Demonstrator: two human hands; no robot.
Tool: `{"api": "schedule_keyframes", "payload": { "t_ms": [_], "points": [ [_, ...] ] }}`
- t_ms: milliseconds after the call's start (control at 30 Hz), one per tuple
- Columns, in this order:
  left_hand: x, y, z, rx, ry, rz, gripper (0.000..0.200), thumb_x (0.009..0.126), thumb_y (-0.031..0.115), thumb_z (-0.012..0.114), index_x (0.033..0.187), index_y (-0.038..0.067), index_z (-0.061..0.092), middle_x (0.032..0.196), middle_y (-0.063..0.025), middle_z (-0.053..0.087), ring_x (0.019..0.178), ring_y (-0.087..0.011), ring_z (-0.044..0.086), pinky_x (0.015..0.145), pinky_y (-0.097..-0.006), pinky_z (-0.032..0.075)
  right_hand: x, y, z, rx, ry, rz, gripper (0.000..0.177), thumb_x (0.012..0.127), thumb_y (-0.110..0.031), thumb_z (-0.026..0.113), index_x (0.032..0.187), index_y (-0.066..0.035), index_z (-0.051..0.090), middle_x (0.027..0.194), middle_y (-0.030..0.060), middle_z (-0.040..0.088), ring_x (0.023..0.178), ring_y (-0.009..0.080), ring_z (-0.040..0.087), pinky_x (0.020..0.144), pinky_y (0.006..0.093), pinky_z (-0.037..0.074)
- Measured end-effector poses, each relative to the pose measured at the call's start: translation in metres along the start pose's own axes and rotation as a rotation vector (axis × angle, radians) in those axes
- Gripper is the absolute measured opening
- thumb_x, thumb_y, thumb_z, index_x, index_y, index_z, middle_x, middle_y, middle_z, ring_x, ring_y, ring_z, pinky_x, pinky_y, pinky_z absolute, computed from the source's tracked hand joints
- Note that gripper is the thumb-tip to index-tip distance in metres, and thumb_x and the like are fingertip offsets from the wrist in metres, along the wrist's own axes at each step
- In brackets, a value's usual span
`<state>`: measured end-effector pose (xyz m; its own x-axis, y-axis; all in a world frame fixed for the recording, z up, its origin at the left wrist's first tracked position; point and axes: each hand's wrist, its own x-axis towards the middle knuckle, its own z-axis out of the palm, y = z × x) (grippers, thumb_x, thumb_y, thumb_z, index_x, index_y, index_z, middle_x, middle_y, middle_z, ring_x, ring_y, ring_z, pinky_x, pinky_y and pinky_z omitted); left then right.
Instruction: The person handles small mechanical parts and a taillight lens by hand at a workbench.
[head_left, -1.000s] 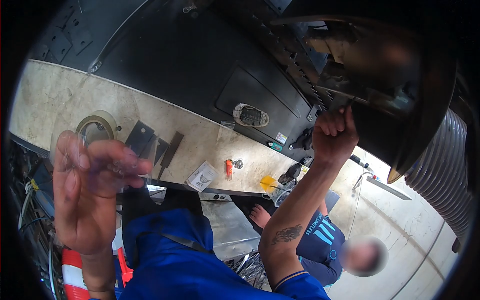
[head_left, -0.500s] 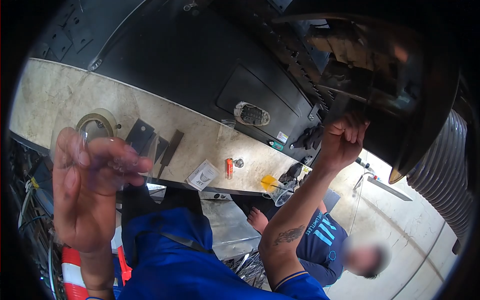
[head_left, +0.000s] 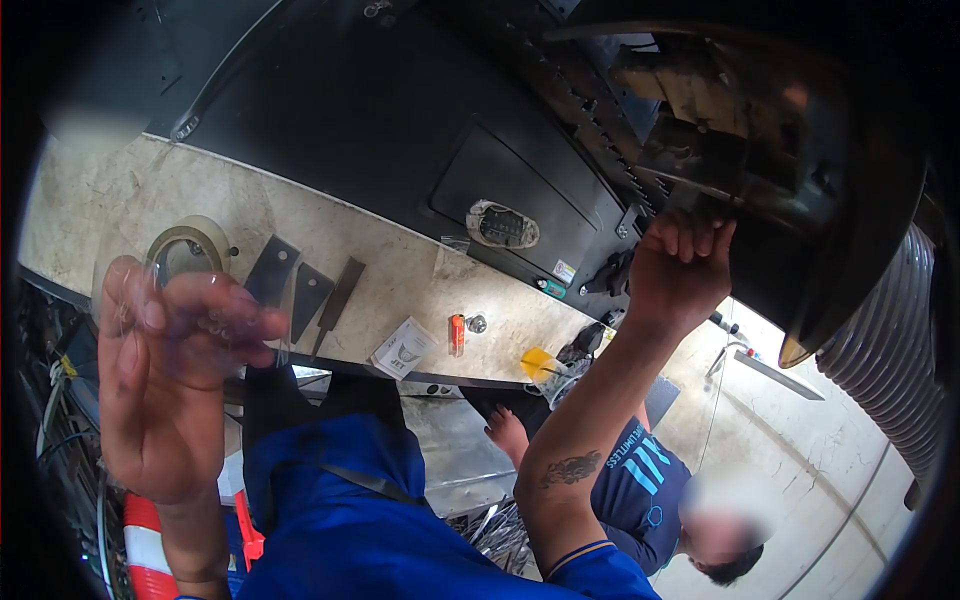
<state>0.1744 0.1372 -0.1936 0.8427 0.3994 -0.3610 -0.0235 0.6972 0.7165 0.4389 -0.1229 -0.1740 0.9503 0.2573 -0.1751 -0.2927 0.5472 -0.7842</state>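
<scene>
My left hand [head_left: 160,410] is raised palm up over the left end of the bench. Its thumb and curled fingers hold a clear plastic sheet [head_left: 288,308], see-through and faintly shiny. Behind it on the bench lie a roll of tape [head_left: 216,238], dark metal plates [head_left: 270,270] and a narrow dark bar [head_left: 342,296]. At the upper right, my right hand [head_left: 682,285] has its fingers curled in at the lower edge of a dark hood-like shell [head_left: 850,240]. What those fingers grip is hidden.
On the bench [head_left: 390,255] lie a white leaflet [head_left: 403,348], an orange lighter-like item [head_left: 457,335] and a yellow cup [head_left: 537,364]. Another person [head_left: 640,490] is at the lower right. A ribbed hose [head_left: 880,350] runs down the right edge; a black panel [head_left: 330,110] rises behind.
My left hand has shifted slightly left with the clear plastic sheet still in it. My right hand has shifted slightly, its fingers still curled at the shell. The other person's hand has moved a little.
</scene>
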Motion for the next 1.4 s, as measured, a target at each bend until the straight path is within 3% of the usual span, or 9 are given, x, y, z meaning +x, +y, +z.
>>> {"api": "schedule_keyframes", "payload": {
  "t_ms": [533, 600, 767, 833, 967, 1033, 1200, 1300, 1400],
  "points": [
    [0.005, -0.008, 0.002, -0.043, -0.040, 0.005, 0.021, 0.094, 0.025, 0.038, 0.106, 0.008, 0.036, 0.107, -0.0217, 0.054, 0.097, -0.0345, 0.063, 0.078, -0.0352, 0.054, 0.000, -0.004, -0.011, -0.747, 0.094, -0.276, 0.014, 0.094, -0.016, 0.050, 0.083, -0.007, 0.055, 0.062, 0.0005, 0.047, 0.054, 0.0083, 0.039, 0.048, 0.0235, 0.029],
    [0.006, -0.012, -0.001, -0.027, -0.047, 0.008, 0.021, 0.094, 0.025, 0.037, 0.105, 0.007, 0.037, 0.110, -0.0230, 0.055, 0.098, -0.0356, 0.063, 0.078, -0.0357, 0.054, 0.001, -0.008, -0.014, -0.371, 0.136, -0.084, 0.012, 0.093, -0.014, 0.050, 0.084, -0.007, 0.055, 0.065, 0.0011, 0.050, 0.055, 0.0085, 0.040, 0.048, 0.0237, 0.030],
    [0.017, -0.030, 0.006, -0.139, 0.027, -0.089, 0.019, 0.094, 0.023, 0.038, 0.103, 0.007, 0.041, 0.112, -0.0250, 0.059, 0.100, -0.0370, 0.063, 0.081, -0.0380, 0.053, -0.023, -0.002, -0.013, -0.455, 0.212, -0.118, 0.012, 0.093, -0.016, 0.049, 0.087, -0.007, 0.055, 0.067, 0.0018, 0.052, 0.054, 0.0097, 0.042, 0.048, 0.0234, 0.031],
    [0.022, -0.037, 0.009, -0.175, 0.042, -0.116, 0.017, 0.094, 0.023, 0.038, 0.102, 0.008, 0.042, 0.111, -0.0246, 0.059, 0.100, -0.0362, 0.063, 0.081, -0.0382, 0.052, -0.037, 0.009, -0.020, -0.703, 0.186, -0.109, 0.013, 0.092, -0.017, 0.053, 0.085, -0.007, 0.056, 0.066, 0.0015, 0.052, 0.054, 0.0084, 0.043, 0.048, 0.0227, 0.032],
    [0.038, -0.059, 0.008, -0.320, -0.003, -0.145, 0.014, 0.095, 0.021, 0.039, 0.101, 0.009, 0.044, 0.111, -0.0229, 0.060, 0.101, -0.0341, 0.063, 0.083, -0.0387, 0.051, -0.081, 0.068, -0.059, -1.147, 0.057, 0.347, 0.014, 0.090, -0.019, 0.059, 0.083, -0.007, 0.059, 0.064, -0.0013, 0.052, 0.053, 0.0065, 0.044, 0.047, 0.0221, 0.034],
    [0.051, -0.075, 0.009, -0.349, 0.030, -0.150, 0.013, 0.094, 0.021, 0.040, 0.101, 0.010, 0.045, 0.111, -0.0218, 0.060, 0.102, -0.0336, 0.063, 0.083, -0.0387, 0.051, -0.111, 0.111, -0.065, -1.098, -0.022, 0.590, 0.015, 0.089, -0.018, 0.060, 0.084, -0.004, 0.062, 0.064, -0.0012, 0.054, 0.052, 0.0063, 0.045, 0.048, 0.0226, 0.036],
    [0.099, -0.120, 0.012, -0.498, 0.020, -0.206, 0.012, 0.094, 0.022, 0.041, 0.094, 0.013, 0.050, 0.110, -0.0202, 0.063, 0.101, -0.0327, 0.063, 0.087, -0.0394, 0.050, -0.126, 0.153, -0.071, -1.447, -0.291, 0.622, 0.024, 0.088, -0.018, 0.061, 0.076, 0.003, 0.065, 0.060, 0.0044, 0.060, 0.051, 0.0099, 0.053, 0.050, 0.0258, 0.042],
    [0.134, -0.146, 0.023, -0.481, -0.018, -0.220, 0.015, 0.094, 0.022, 0.041, 0.090, 0.012, 0.052, 0.110, -0.0212, 0.063, 0.101, -0.0317, 0.064, 0.088, -0.0386, 0.051, -0.092, 0.133, -0.057, -1.319, -0.202, 0.509, 0.022, 0.089, -0.018, 0.059, 0.086, 0.003, 0.066, 0.062, 0.0059, 0.061, 0.049, 0.0115, 0.052, 0.049, 0.0252, 0.041],
    [0.173, -0.170, 0.044, -0.520, -0.125, -0.245, 0.019, 0.094, 0.021, 0.038, 0.088, 0.010, 0.052, 0.112, -0.0220, 0.063, 0.102, -0.0318, 0.063, 0.089, -0.0398, 0.051, -0.025, 0.123, -0.068, -0.705, -0.059, 0.350, 0.039, 0.093, -0.034, 0.054, 0.112, 0.000, 0.056, 0.086, 0.0094, 0.064, 0.056, 0.0117, 0.051, 0.051, 0.0242, 0.040]
  ]
}}
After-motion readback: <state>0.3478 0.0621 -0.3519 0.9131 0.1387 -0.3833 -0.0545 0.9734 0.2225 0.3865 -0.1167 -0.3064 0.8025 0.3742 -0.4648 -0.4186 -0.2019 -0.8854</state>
